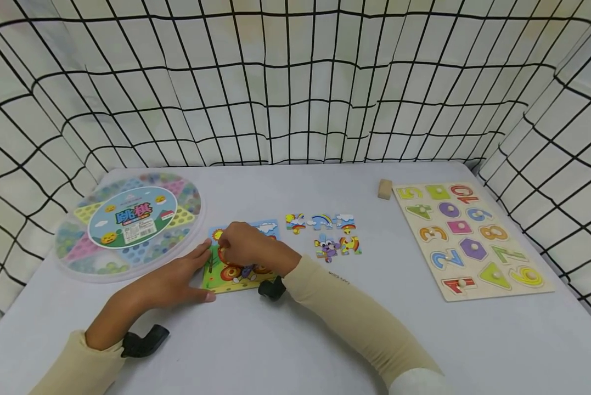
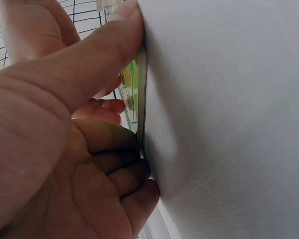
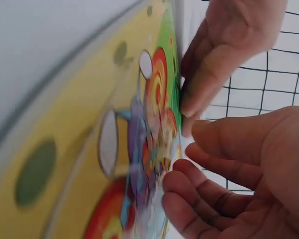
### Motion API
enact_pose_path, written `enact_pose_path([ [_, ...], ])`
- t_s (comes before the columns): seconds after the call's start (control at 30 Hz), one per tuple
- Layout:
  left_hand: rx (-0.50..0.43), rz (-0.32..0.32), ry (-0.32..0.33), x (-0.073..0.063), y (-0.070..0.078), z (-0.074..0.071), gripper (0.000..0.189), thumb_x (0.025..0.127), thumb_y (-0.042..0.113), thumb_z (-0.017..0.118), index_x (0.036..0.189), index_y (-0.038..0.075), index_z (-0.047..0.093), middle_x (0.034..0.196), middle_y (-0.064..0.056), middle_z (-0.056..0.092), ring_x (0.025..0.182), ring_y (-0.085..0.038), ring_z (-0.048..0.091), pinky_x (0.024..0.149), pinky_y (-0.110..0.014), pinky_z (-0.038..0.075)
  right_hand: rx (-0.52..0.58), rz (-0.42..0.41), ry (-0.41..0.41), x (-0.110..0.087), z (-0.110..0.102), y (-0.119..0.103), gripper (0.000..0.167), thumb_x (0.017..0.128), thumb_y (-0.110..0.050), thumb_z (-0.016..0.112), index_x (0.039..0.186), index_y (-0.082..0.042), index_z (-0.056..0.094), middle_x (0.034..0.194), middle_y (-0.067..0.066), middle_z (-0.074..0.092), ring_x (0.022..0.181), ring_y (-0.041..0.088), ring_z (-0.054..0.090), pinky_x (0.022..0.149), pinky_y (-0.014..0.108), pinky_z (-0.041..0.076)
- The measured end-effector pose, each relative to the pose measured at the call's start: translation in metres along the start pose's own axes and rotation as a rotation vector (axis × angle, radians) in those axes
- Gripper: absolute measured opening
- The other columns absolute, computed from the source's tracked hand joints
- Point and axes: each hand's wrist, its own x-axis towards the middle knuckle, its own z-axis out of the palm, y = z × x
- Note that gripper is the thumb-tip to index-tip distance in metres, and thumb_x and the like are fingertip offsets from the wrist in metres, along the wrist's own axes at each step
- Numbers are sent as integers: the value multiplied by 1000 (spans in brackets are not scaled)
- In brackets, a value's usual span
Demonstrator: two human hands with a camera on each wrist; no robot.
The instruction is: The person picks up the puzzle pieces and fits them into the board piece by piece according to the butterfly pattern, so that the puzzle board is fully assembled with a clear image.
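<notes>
Left grip (image 1: 178,278): thumb spread from fingers, at left edge of puzzle board (image 1: 221,281), which lies flat on desk (image 1: 236,340). Right grip (image 1: 253,247): over board, fingers bent, hiding its middle; cannot tell if pinching. Loose pieces (image 1: 321,222) rightward; game box (image 1: 132,216) left; number board (image 1: 450,240) far right.

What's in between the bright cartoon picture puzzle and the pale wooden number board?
Flat, colourful puzzle pieces, some white table and part of the right arm's beige sleeve show between them in the head view.
</notes>
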Motion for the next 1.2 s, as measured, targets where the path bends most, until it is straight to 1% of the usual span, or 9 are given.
enact_pose_path([
  [0.1, 4, 4, -4, 0, -1, 1, 103, 82, 48, 75, 148, -12, 24, 159, -25, 9, 142, -47, 12, 109, -60, 23, 24, 10, 19, -6, -4, 2, 30, 98, -15, 59, 125, -8, 67, 120, 0, 65, 105, 8, 58, 80, 16, 46],
  [0.23, 19, 7, -6, 0, -1, 1, 102, 82, 49, 75, 147, -13, 25, 158, -27, 9, 142, -47, 13, 108, -60, 23, 65, 10, 60, -18, -12, 8, 31, 99, -20, 57, 127, -9, 66, 124, 0, 63, 118, 12, 54, 91, 20, 45],
  [0.33, 33, 13, 0, 1, 0, 0, 102, 82, 49, 74, 147, -13, 26, 158, -27, 9, 142, -47, 13, 109, -60, 23, 107, 6, 88, -28, -20, 15, 31, 100, -21, 57, 127, -8, 66, 122, 1, 63, 117, 13, 54, 93, 22, 45],
  [0.6, 42, 2, 2, 1, 1, 1, 103, 81, 50, 75, 147, -12, 27, 158, -27, 10, 142, -46, 13, 109, -59, 24, 210, -13, 166, -55, -42, 47, 29, 101, -17, 55, 123, -4, 68, 114, 4, 64, 98, 13, 57, 78, 23, 48],
  [0.73, 46, -9, -1, 2, 1, 2, 103, 80, 50, 75, 147, -11, 27, 158, -26, 10, 142, -46, 13, 108, -59, 25, 231, -5, 194, -69, -51, 62, 28, 99, -16, 57, 121, -3, 68, 112, 4, 64, 97, 15, 57, 77, 24, 49],
  [0.8, 51, -11, -1, 2, 1, 2, 103, 80, 51, 75, 148, -11, 27, 158, -26, 10, 142, -46, 13, 108, -59, 25, 222, 14, 205, -76, -54, 69, 27, 98, -16, 59, 121, -4, 68, 112, 2, 65, 97, 14, 56, 77, 24, 49],
  [0.93, 55, -20, -2, 3, 1, 2, 103, 80, 51, 75, 148, -10, 26, 159, -24, 10, 143, -45, 12, 109, -59, 24, 244, 55, 205, -89, -56, 84, 26, 96, -15, 62, 120, -5, 68, 114, 1, 66, 97, 15, 57, 79, 26, 50],
  [1.07, 56, -39, -2, 3, 1, 2, 103, 80, 51, 75, 149, -9, 26, 159, -23, 10, 143, -45, 12, 108, -59, 24, 248, 70, 188, -98, -55, 98, 26, 94, -13, 64, 118, -4, 69, 114, 2, 67, 99, 17, 57, 83, 28, 50],
  [1.2, 44, -45, 1, 3, 2, 3, 103, 79, 50, 76, 149, -8, 26, 159, -23, 10, 143, -45, 12, 109, -60, 24, 206, 92, 152, -106, -56, 107, 27, 93, -13, 66, 119, -5, 69, 112, 2, 66, 103, 20, 56, 88, 31, 48],
])
